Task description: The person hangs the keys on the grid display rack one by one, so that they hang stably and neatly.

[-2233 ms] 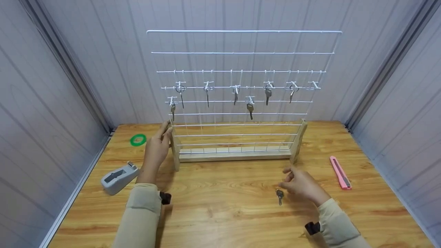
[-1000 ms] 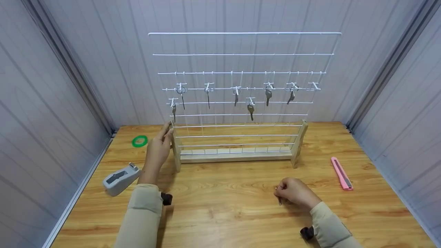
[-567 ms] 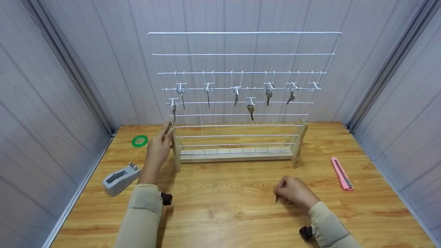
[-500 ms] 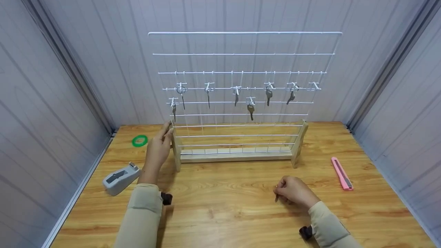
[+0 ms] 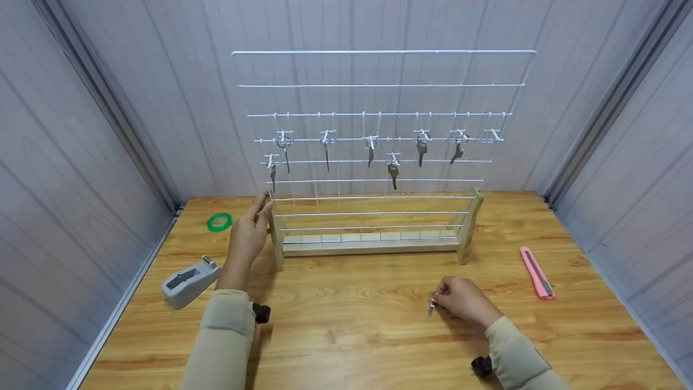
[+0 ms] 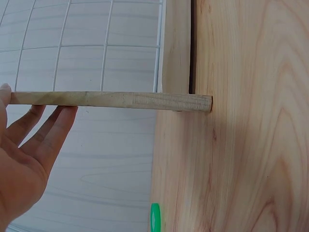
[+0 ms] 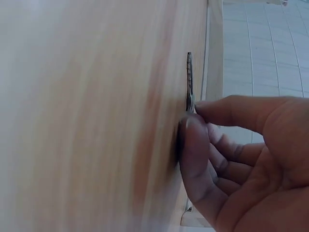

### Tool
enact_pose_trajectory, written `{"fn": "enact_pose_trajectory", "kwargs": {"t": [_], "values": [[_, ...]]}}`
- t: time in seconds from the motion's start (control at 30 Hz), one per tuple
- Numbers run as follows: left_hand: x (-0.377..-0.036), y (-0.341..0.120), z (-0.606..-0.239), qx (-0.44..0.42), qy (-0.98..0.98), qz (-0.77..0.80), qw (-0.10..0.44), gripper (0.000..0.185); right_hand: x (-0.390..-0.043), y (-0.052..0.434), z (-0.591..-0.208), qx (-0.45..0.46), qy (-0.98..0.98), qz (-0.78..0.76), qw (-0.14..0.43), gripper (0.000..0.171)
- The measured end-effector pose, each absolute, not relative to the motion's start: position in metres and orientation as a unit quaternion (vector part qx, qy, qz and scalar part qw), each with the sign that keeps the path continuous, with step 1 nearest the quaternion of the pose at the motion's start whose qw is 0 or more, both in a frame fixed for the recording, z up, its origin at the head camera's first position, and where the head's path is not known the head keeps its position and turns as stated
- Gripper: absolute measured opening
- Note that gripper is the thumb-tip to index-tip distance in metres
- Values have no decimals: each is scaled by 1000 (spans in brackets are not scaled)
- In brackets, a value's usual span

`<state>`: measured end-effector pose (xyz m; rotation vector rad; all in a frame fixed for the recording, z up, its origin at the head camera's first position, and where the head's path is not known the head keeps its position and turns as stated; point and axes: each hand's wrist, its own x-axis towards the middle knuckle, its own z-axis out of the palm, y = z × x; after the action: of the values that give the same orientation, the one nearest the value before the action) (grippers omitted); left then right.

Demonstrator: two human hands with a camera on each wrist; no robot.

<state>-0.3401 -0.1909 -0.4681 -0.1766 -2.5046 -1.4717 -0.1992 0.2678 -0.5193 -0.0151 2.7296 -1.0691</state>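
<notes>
My right hand (image 5: 465,299) pinches a small metal key (image 5: 431,310) between thumb and forefinger, low over the front right of the table. In the right wrist view the key (image 7: 189,79) points away from the fingertips, its head hidden by them. My left hand (image 5: 250,233) grips the left wooden upright (image 6: 111,99) of a white wire grid rack (image 5: 373,213), thumb on one face and fingers on the other. Several keys hang from hooks on the grid, among them one key (image 5: 393,176) on a lower hook. The far-right hook (image 5: 494,134) bears no key.
On the left of the wooden table (image 5: 335,336) stand a grey tape dispenser (image 5: 189,281) and a green tape roll (image 5: 219,222). A pink utility knife (image 5: 537,273) lies at the right. Pale panel walls (image 5: 108,108) enclose the back and sides.
The right hand, earlier hovering beside the key on the table, has come down and pinched it. The key has since turned a little in the fingers. The left hand keeps its place on the upright.
</notes>
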Motion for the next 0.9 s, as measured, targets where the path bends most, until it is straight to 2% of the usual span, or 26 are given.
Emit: {"fn": "enact_pose_trajectory", "kwargs": {"t": [0.3, 0.4, 0.7, 0.9], "values": [[-340, -190, -468, -53, -854, -506, 108, 55, -198, 259, -512, -24, 937, -348, 23, 11], [-340, -191, -468, -51, -856, -503, 105, 56, -198, 256, -507, -19, 925, -378, 14, 10], [-341, -190, -467, -50, -856, -503, 112, 55, -192, 248, -488, -44, 846, -531, 18, 27], [-341, -191, -468, -52, -855, -504, 108, 55, -188, 245, -472, -66, 812, -580, -13, 25]]}}
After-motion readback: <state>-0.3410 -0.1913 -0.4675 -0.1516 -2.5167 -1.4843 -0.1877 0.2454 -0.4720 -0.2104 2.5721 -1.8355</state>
